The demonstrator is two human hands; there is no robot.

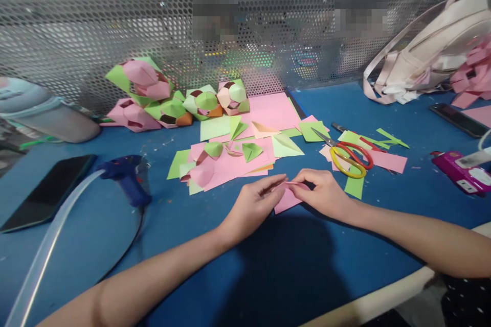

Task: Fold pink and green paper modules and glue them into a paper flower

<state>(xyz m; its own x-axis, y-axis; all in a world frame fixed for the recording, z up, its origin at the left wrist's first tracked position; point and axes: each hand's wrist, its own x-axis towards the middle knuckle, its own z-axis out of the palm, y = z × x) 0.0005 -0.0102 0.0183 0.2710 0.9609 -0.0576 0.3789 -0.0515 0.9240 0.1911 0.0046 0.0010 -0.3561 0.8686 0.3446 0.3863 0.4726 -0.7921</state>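
Between my two hands is a small piece of pink paper [288,201], its upper edge folded over. My left hand [256,203] pinches the fold's left side between thumb and fingers. At the right end of the fold, my right hand [326,193] grips the paper with thumb and forefinger. Just beyond lies a pile of pink sheets [230,164], with folded green pieces [252,151] on top. Scissors [347,157] with red and yellow handles rest on paper scraps beyond my right hand.
A blue glue gun [128,179] with a long clear stick and cord lies left, near a dark phone [49,191]. Folded paper balls [161,107] and a tumbler [49,110] stand along the mesh panel [153,20]. At right are a backpack [429,51], another phone [460,120] and a magenta device [462,171].
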